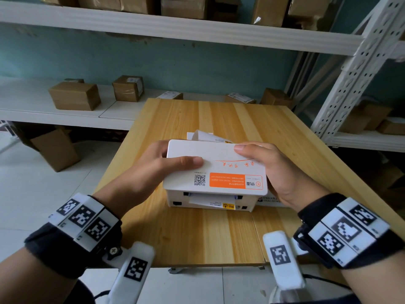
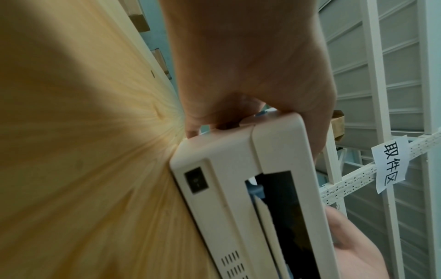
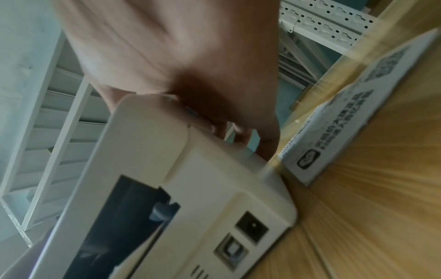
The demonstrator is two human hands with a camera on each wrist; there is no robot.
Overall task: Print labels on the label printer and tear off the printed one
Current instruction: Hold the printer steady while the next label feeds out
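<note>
Left hand (image 1: pixel 153 170) and right hand (image 1: pixel 269 170) clasped on opposite sides of printer (image 1: pixel 215 172), thumbs pressed flat on its lid, fingers curled round the edges. Printer seated mid-table (image 1: pixel 197 238). Paper (image 1: pixel 210 201) showing at near slot; labels (image 1: pixel 206 136) behind. White box (image 3: pixel 353 113) just beside printer.

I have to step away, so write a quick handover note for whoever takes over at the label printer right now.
Left hand: grips the left side of the label printer, thumb across its lid.
Right hand: grips the right side, thumb on the lid's far edge.
The printer sits on the wooden table, its rear face with the power switch and ports toward you. Label paper feeds into the rear slot; printed labels curl out on the far side. A white box lies to the printer's right.
Done: some labels appear printed.
Left: tear off the printed one.
</note>
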